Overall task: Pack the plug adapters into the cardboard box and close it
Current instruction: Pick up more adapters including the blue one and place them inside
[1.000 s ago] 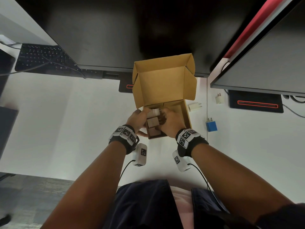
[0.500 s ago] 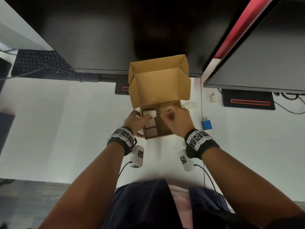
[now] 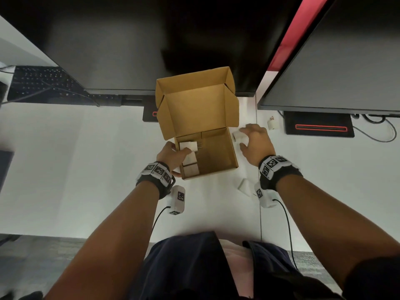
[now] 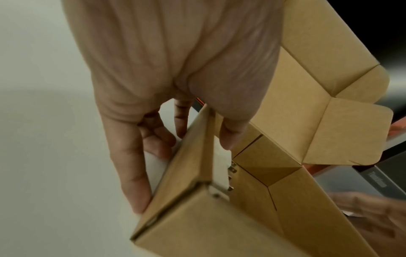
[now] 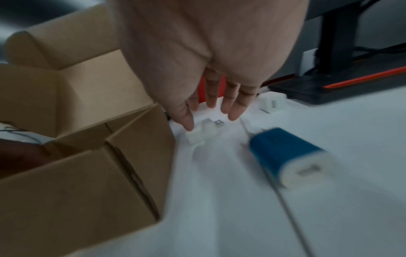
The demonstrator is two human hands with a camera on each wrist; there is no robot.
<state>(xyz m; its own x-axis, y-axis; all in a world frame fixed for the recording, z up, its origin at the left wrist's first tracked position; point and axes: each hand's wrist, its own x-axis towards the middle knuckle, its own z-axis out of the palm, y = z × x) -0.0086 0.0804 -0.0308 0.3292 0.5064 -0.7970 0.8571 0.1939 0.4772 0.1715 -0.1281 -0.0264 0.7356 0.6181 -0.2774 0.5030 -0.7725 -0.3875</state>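
We see the cardboard box (image 3: 218, 156) open on the white table (image 3: 86, 159), white adapters (image 3: 188, 146) along its left side. The left hand (image 3: 173, 155) grips that left wall; the right hand (image 3: 255, 140), fingers spread, touches a white adapter (image 5: 201, 133) just outside the right wall. Nearby lie a blue adapter (image 5: 285, 154), another white adapter (image 3: 271, 124) and monitor bases (image 3: 319, 127).

I see a white desk (image 3: 75, 159) across the middle of the head view. On it, center frame, stands the open cardboard box (image 3: 216, 161). Right of the box lie a white adapter (image 3: 239, 137), a blue adapter (image 5: 283, 153), another white adapter (image 3: 272, 124) and a black monitor base (image 3: 319, 127). Upper left lies a keyboard (image 3: 41, 83).
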